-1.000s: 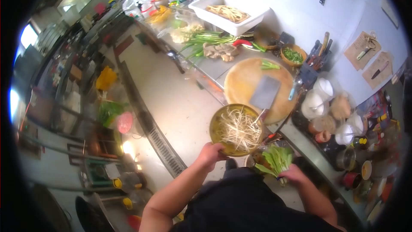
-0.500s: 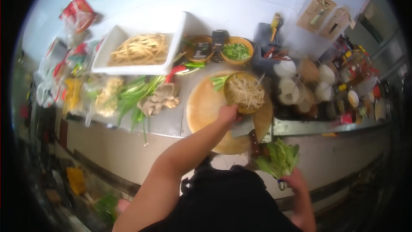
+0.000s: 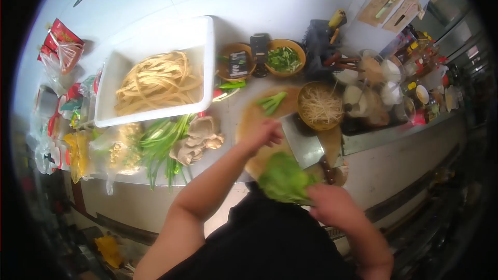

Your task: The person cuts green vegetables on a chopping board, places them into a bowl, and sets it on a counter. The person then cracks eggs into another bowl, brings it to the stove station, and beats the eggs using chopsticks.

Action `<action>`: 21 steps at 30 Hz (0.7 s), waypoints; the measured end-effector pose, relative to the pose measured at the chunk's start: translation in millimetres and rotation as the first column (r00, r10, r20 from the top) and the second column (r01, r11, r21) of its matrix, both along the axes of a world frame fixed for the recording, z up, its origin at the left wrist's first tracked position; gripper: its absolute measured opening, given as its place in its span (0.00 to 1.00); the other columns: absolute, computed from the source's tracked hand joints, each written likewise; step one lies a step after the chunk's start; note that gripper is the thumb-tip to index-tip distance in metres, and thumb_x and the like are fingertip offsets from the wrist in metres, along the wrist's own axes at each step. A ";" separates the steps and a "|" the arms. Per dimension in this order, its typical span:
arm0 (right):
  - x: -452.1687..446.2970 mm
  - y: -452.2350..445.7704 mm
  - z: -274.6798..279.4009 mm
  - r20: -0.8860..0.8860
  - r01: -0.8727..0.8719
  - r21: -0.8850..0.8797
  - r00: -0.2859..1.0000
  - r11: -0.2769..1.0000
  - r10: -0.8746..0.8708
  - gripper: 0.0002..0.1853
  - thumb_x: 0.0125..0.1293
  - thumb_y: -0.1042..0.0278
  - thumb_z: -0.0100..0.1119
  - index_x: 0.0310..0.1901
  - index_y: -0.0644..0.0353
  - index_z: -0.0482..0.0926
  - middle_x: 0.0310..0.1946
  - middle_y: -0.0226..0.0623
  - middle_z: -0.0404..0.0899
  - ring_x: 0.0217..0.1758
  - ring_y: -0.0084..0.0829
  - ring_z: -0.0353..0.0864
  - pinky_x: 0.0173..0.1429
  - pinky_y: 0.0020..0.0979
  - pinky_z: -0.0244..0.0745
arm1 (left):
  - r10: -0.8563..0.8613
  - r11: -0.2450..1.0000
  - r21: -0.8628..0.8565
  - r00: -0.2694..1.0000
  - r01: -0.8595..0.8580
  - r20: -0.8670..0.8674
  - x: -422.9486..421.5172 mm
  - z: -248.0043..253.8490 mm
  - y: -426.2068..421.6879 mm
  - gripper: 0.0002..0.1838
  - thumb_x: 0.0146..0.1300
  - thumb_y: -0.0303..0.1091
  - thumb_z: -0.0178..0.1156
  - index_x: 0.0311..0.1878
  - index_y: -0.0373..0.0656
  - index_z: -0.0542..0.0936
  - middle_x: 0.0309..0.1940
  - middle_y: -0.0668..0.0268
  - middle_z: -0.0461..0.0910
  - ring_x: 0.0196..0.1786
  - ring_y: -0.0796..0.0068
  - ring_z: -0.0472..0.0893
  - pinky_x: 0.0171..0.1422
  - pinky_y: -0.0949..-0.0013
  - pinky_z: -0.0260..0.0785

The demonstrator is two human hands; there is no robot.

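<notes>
My left hand (image 3: 265, 136) is over the round wooden board (image 3: 250, 124), its fingers apart and holding nothing. Bunched leafy greens (image 3: 284, 179) hang over the board's near edge, gripped at the stem end by my right hand (image 3: 329, 205). A cleaver (image 3: 303, 141) lies flat on the board, its dark handle toward me, near the greens. On the board's back right rests a bowl of bean sprouts (image 3: 321, 106). A short green stalk piece (image 3: 272, 102) lies at the back of the board, just beyond my left hand.
A white tub (image 3: 207, 62) of flat strips stands at the back left. Spring onions (image 3: 165, 145) and brown mushrooms (image 3: 198, 140) lie before it. Behind the board are a bowl of chopped greens (image 3: 284, 59) and a knife holder (image 3: 317, 39). Seasoning containers (image 3: 391, 93) crowd the right.
The bowl of sprouts has moved right and been let go onto the board. My left hand has opened and drawn left. My right hand has brought the greens up and left over the board.
</notes>
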State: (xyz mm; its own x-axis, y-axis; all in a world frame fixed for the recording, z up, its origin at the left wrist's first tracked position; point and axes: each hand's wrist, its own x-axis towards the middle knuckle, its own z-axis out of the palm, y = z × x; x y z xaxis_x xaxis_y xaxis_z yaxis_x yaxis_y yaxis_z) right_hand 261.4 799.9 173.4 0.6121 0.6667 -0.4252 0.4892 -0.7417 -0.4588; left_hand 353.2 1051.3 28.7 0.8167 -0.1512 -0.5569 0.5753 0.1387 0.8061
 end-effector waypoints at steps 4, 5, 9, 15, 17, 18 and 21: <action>11.0 64.6 -2.1 0.167 -0.291 0.123 0.949 0.949 0.269 0.22 0.55 0.71 0.57 0.54 0.54 0.74 0.37 0.39 0.77 0.37 0.44 0.79 0.42 0.44 0.72 | 0.194 0.965 0.126 0.951 -0.228 0.239 -36.6 68.2 74.8 0.18 0.69 0.41 0.54 0.54 0.39 0.76 0.37 0.62 0.83 0.37 0.76 0.82 0.38 0.75 0.71; 13.5 71.7 -8.5 0.268 -0.385 0.178 0.904 0.906 0.332 0.24 0.54 0.70 0.57 0.56 0.51 0.74 0.37 0.35 0.76 0.37 0.41 0.78 0.43 0.42 0.72 | 0.192 0.965 0.131 0.954 -0.227 0.232 -46.5 78.2 84.0 0.18 0.69 0.41 0.54 0.54 0.39 0.76 0.37 0.62 0.83 0.37 0.76 0.82 0.38 0.75 0.71; 34.8 87.2 -80.9 0.258 -0.407 0.195 0.899 0.892 0.354 0.20 0.59 0.70 0.53 0.55 0.51 0.74 0.43 0.40 0.77 0.46 0.43 0.78 0.48 0.39 0.70 | -0.086 0.798 0.556 0.870 -0.232 0.486 -84.1 125.7 62.4 0.14 0.64 0.30 0.61 0.52 0.37 0.77 0.40 0.63 0.82 0.40 0.77 0.80 0.44 0.72 0.74; 47.1 60.8 -211.8 0.518 -0.362 0.032 0.803 0.932 0.295 0.24 0.61 0.70 0.51 0.61 0.49 0.72 0.61 0.48 0.69 0.63 0.49 0.70 0.65 0.45 0.64 | -0.344 0.868 0.310 0.021 0.388 0.939 -117.3 260.4 -66.6 0.20 0.61 0.42 0.56 0.53 0.44 0.71 0.36 0.59 0.78 0.39 0.57 0.82 0.43 0.61 0.75; 45.0 53.9 -210.7 0.364 -0.242 0.114 0.913 0.964 0.186 0.26 0.59 0.70 0.54 0.62 0.51 0.71 0.63 0.49 0.66 0.65 0.50 0.67 0.69 0.46 0.62 | -0.206 0.874 0.144 0.086 0.465 0.975 -127.0 264.9 -82.1 0.17 0.61 0.40 0.54 0.49 0.40 0.73 0.35 0.60 0.78 0.34 0.60 0.81 0.34 0.62 0.73; 40.9 54.2 -196.8 0.302 -0.124 0.172 0.951 0.977 0.068 0.27 0.55 0.71 0.58 0.60 0.53 0.72 0.61 0.47 0.68 0.64 0.50 0.68 0.67 0.46 0.64 | -0.209 0.850 0.142 0.077 0.507 0.975 -126.3 264.5 -83.6 0.16 0.61 0.39 0.53 0.49 0.40 0.73 0.34 0.60 0.78 0.34 0.60 0.80 0.33 0.61 0.73; 33.9 30.5 -181.7 0.229 0.100 0.243 0.961 0.965 -0.157 0.26 0.53 0.70 0.62 0.57 0.54 0.73 0.59 0.47 0.69 0.62 0.50 0.69 0.65 0.47 0.64 | -0.205 0.807 0.138 0.052 0.574 0.977 -124.5 253.0 -78.0 0.15 0.64 0.38 0.50 0.46 0.37 0.75 0.36 0.60 0.78 0.34 0.61 0.81 0.32 0.63 0.73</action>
